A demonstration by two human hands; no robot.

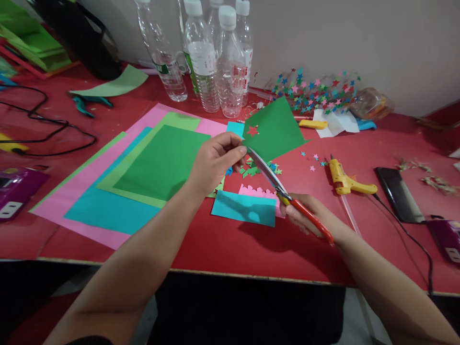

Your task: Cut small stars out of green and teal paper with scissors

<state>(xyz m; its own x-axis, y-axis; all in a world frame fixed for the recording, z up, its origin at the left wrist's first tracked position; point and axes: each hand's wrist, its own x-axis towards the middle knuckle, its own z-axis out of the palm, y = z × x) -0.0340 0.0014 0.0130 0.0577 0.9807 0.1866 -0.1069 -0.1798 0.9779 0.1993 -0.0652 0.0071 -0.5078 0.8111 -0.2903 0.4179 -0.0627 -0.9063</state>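
My left hand (pixel 223 155) pinches the lower left corner of a dark green paper piece (pixel 275 125), held up above the table. A red star shape shows near that edge; I cannot tell whether it is a hole or a star on top. Scissors (pixel 268 170) with red and yellow handles are in my right hand (pixel 305 213), their tips at the paper beside my left fingers. Below lie a blue paper strip (pixel 244 208), a pink strip with a notched edge (pixel 258 192) and small green cut pieces (pixel 250 167).
Stacked coloured sheets (pixel 161 160) lie at left. Several plastic bottles (pixel 230 72) stand by the wall, beside a clear container of paper stars (pixel 316 93). At right are a yellow glue gun (pixel 347 179) with its cord and a black phone (pixel 398 194). Pliers (pixel 84 106) lie far left.
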